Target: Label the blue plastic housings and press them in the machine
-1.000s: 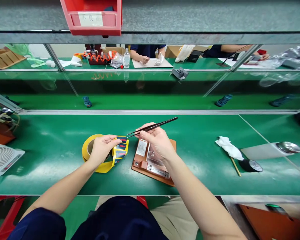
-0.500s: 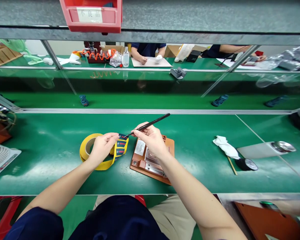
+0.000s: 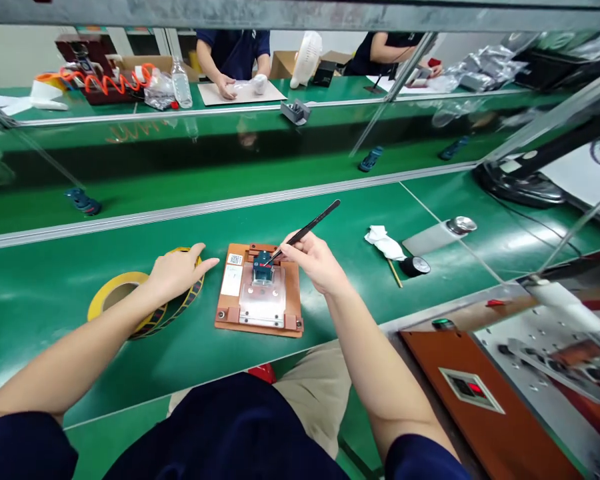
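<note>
My right hand (image 3: 319, 261) grips black tweezers (image 3: 316, 223) slanting up and to the right. Their tips meet a small dark blue part (image 3: 263, 269) with a red mark, seated near the top of a brown fixture (image 3: 293, 293). A clear plate (image 3: 261, 305) covers the fixture's middle. To the left, my left hand (image 3: 173, 275) has thumb and forefinger spread apart, over a yellow roll of labels (image 3: 100, 297). The roll's loose label strip (image 3: 193, 297) curls under and beside that hand. Whether the tweezers hold a label is too small to tell.
To the right lie a crumpled white tissue (image 3: 387, 243), a thin stick (image 3: 395, 274), a black round item (image 3: 415, 267) and a grey bottle (image 3: 433, 237). A metal rail (image 3: 260, 195) edges the bench. Beyond it, two people work at another bench.
The view has turned right. My left hand has let go of the label strip and spread its fingers. The tweezers have moved from the strip to the blue part in the fixture.
</note>
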A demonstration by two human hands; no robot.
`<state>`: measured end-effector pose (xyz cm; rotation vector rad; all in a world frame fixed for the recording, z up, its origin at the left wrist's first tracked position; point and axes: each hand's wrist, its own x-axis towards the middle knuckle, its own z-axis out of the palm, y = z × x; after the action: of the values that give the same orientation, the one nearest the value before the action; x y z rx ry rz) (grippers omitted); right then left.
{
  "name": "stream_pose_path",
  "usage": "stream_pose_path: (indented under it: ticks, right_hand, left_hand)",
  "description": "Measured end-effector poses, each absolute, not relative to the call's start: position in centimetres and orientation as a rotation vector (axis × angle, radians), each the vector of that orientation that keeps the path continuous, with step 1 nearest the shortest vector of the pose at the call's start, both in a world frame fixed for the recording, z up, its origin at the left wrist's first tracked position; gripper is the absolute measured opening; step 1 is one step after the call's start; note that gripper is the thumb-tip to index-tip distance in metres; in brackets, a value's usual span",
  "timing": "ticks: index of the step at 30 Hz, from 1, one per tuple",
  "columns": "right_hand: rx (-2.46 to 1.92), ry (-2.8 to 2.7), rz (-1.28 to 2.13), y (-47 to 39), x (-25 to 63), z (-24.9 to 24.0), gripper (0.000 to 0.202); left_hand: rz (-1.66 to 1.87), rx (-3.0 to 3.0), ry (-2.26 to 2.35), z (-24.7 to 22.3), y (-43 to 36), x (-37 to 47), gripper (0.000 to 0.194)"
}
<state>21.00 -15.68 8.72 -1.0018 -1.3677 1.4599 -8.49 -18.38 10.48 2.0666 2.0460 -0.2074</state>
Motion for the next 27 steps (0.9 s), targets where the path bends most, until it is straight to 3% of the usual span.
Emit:
stream_pose_path:
  ticks: [4,8,13,27]
  right_hand:
    - [-0.983,-1.369,1.502,-15.9,21.4,7.9,0.033]
    - [-1.003,-1.367,1.479,-16.5,21.4,7.6,0.032]
    - [-1.008,-1.383,1.436,-16.8,21.4,7.4,0.031]
    - [-1.014,-1.409,1.435,-16.9,21.2,7.3,0.032]
  left_hand:
    - [0.22,2.307,2.081,11.3,-20.8,-7.7,0.049]
    - [0.72,2.625,1.367,9.4,-24.4,-4.6,0.03]
    - [0.684,2.736,1.081,6.4,-27.0,-1.5,0.049]
    - [0.662,2.759,1.143,6.0,-27.3,-1.4,0.049]
